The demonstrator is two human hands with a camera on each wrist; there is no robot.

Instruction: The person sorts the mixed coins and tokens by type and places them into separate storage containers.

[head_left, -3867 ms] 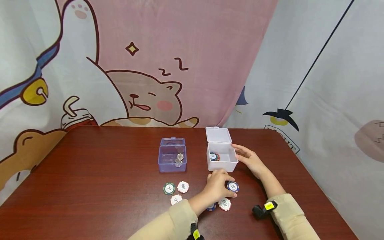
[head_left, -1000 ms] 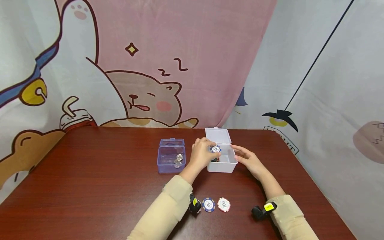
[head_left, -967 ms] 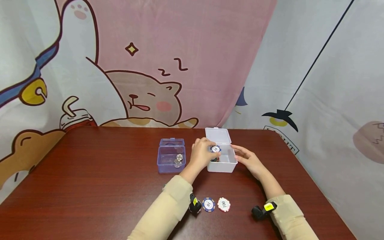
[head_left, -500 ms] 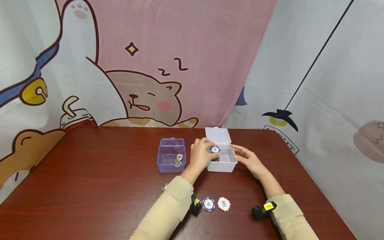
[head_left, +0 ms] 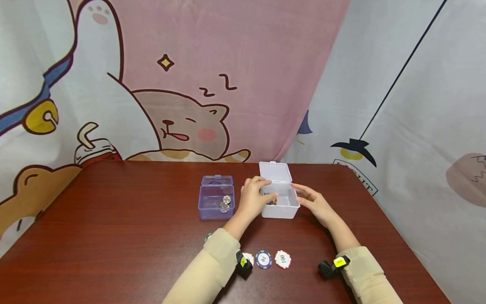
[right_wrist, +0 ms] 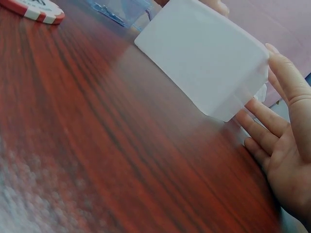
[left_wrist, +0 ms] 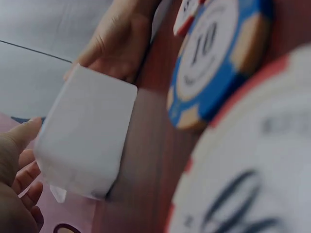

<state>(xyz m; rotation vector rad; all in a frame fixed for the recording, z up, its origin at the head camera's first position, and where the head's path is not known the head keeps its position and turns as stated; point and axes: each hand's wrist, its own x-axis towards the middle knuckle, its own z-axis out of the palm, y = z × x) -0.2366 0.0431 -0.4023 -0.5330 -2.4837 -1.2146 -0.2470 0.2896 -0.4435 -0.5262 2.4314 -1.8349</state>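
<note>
Over the left side of an open white plastic box [head_left: 280, 212] is my left hand [head_left: 251, 198], thumb and forefinger spread apart with nothing held between them. Several poker chips [head_left: 272, 202] lie inside the box, partly hidden by that thumb. Along the box's right wall rests my right hand [head_left: 317, 205]. In the right wrist view its thumb is at the corner of the white box [right_wrist: 209, 58] and its fingers are stretched along the side. A blue chip [head_left: 263, 259] marked 10 and a red-edged white chip [head_left: 282, 259] marked 100 lie flat on the table.
Left of the white box stands a translucent blue box [head_left: 216, 214], lid up, holding several coins [head_left: 225, 207]. My left sleeve partly covers a green chip [head_left: 207, 237] and another white chip [head_left: 249, 258]. A printed curtain [head_left: 243, 63] hangs behind the table.
My left hand carried a blue chip from the table to the white box, and its fingers have parted, letting the chip go inside. The right hand has stayed at the box.
</note>
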